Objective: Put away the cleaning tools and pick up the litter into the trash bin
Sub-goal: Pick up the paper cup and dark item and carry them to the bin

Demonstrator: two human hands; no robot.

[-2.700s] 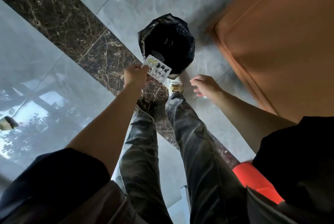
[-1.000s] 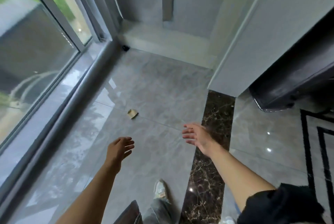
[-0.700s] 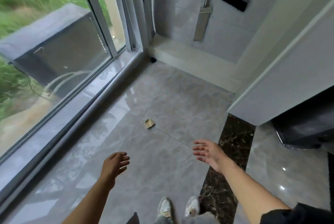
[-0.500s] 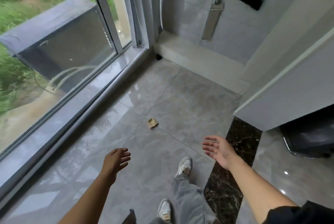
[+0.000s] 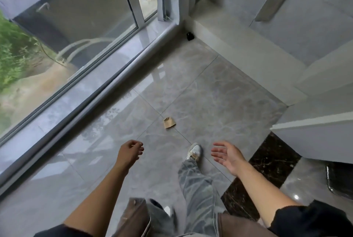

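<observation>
- A scrap of litter [image 5: 169,122] lies on the floor [image 5: 219,91] ahead of you, on a tile joint, apart from everything else.
- Your left hand [image 5: 129,153] hangs nearer to you, below and left of the scrap; your right hand [image 5: 228,155] hangs below and right of it. Neither touches anything.
- Your leading shoe [image 5: 194,152] stands on the floor between your hands, just short of the scrap.
- A window [image 5: 76,16] runs along your left, with its sill [image 5: 91,87] between glass and floor.
- A raised step [image 5: 238,49] lies beyond the scrap, to the right.
- A small object [image 5: 190,36] sits in the far corner where sill and step meet.
</observation>
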